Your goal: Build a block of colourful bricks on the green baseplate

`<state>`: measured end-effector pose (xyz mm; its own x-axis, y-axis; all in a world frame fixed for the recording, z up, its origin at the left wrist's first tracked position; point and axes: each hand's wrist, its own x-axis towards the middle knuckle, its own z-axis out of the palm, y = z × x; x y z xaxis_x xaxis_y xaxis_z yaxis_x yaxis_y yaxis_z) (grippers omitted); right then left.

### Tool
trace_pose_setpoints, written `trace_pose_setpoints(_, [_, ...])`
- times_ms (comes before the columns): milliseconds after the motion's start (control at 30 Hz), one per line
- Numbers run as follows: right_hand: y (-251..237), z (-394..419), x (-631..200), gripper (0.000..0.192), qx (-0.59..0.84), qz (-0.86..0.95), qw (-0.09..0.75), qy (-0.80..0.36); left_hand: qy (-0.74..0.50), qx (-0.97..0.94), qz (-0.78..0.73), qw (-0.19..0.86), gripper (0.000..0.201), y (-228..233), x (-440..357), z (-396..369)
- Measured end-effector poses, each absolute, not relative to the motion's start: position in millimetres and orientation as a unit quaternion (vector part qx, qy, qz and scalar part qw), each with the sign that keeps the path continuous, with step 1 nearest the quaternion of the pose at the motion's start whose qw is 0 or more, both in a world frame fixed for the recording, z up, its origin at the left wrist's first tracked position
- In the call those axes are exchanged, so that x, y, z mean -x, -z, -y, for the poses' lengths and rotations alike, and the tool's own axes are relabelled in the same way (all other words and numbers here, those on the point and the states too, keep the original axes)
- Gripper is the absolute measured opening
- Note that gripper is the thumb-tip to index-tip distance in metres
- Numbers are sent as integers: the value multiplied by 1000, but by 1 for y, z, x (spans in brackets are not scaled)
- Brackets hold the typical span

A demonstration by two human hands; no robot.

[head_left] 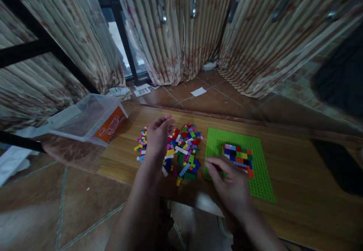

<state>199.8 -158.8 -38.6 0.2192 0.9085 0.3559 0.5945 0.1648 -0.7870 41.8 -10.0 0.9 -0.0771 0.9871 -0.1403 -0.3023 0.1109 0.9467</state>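
Note:
My left hand [159,134] hovers over the loose pile of toy building bricks [185,148], its fingers curled and pressed together. If anything is in its grip, it is too small or hidden to make out. Lower right, my right hand [231,181] is over the near left part of a green studded baseplate [262,175], thumb and index finger pinched. What that pinch may hold does not show. On the baseplate sits a block of multicoloured bricks [239,155] set side by side; the right hand hides its near left corner.
A clear plastic box [85,116] with an orange label stands at the bench's left end. A dark flat object [337,164] lies at the right of the wooden bench [295,160]. Behind are striped curtains [181,39] and a white paper [198,91] on the tiled floor.

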Motion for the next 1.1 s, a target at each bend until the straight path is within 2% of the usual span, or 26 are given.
trace_pose_setpoints(400, [52, 121, -161, 20, 680, 640, 338, -121, -540, -345, -448, 623, 27, -2, -40, 13])
trace_pose_setpoints(633, [55, 104, -138, 18, 706, 645, 281, -85, -533, -348, -447, 629, 28, 0, -36, 14])
trace_pose_setpoints(867, [57, 99, -136, 10, 696, 636, 315, -109, -526, -361, -447, 627, 27, 0, -35, 14])
trace_pose_setpoints(1100, [47, 109, -148, 11, 629, 641, 406, -167, -508, -386, -473, 608, 29, -2, -36, 14])
